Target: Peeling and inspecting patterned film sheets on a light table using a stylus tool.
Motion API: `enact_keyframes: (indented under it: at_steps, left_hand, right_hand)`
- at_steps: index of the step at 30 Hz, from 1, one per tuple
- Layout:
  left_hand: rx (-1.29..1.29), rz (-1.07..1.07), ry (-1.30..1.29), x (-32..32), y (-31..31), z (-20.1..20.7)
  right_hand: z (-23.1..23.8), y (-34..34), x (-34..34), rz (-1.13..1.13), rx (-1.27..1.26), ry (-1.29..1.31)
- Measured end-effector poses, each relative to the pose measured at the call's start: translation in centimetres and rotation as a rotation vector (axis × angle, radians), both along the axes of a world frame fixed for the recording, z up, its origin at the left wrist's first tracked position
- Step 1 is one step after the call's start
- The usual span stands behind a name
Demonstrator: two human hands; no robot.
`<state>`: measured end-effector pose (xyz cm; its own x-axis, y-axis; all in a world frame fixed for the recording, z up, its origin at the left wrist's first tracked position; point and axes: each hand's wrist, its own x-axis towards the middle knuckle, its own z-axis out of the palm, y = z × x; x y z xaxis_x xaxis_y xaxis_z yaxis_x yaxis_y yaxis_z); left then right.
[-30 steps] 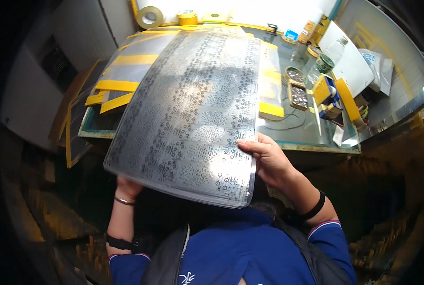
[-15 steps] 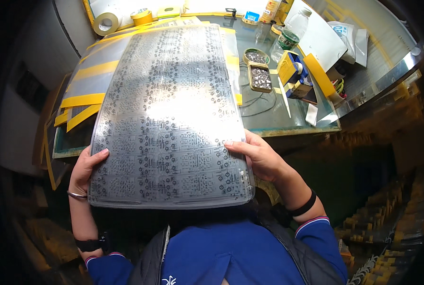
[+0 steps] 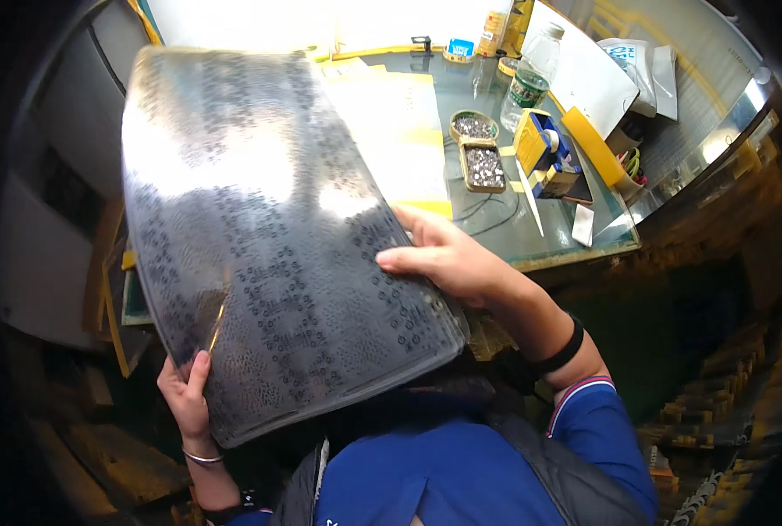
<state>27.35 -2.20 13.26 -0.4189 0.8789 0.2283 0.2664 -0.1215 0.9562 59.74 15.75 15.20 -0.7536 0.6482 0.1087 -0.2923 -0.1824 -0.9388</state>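
A large, clear, flexible stack of circuit film sheets (image 3: 277,289) is held up over the near side of the table, printed all over with rows of small dark circuit patterns. It slants, its far end toward the left and its near left corner low. My left hand (image 3: 187,394) is closed on its lower left edge, thumb on top. On its right edge my right hand (image 3: 448,259) grips it, thumb on the face and fingers mostly hidden beneath. Glare whitens the upper part of the film.
Yellow-taped sheets (image 3: 400,131) lie on the glass-topped table (image 3: 531,254). Farther right are two small tins of metal bits (image 3: 482,165), a blue and yellow tape dispenser (image 3: 549,158), a plastic bottle (image 3: 531,83) and a white block (image 3: 583,225). A white bag (image 3: 632,70) sits at the back right.
The film stack has turned and tilted, its far end swinging left and its near left corner dropping. My left hand moved down and nearer with it; my right hand shifted slightly left.
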Motion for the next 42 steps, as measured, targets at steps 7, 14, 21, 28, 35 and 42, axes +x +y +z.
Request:
enact_keyframes:
  at_steps: [7,14,21,28,35,42]
  left_hand:
    - [0.219,0.148,-0.525,1.9,3.3,-0.6]
    - [0.064,-0.104,-0.754,9.6,9.9,-2.9]
    - [-0.080,-0.245,-0.936,12.9,11.2,-2.4]
    - [-0.147,-0.331,-0.969,14.5,12.4,-1.1]
    - [-0.624,-0.786,-0.954,13.8,13.0,0.3]
    - [0.501,-0.477,0.644,12.8,13.5,0.1]
  right_hand:
    - [2.1,2.8,0.5,0.105,-0.426,0.547]
    - [-4.5,-0.3,0.2,-0.011,-0.367,-0.003]
    - [-3.4,-0.1,1.0,-0.202,-0.227,-0.115]
    - [-3.2,0.8,2.6,-0.348,-0.182,-0.125]
    - [-4.6,2.1,4.0,-0.410,-0.242,0.011]
    - [-4.1,1.9,4.0,-0.406,-0.251,0.037]
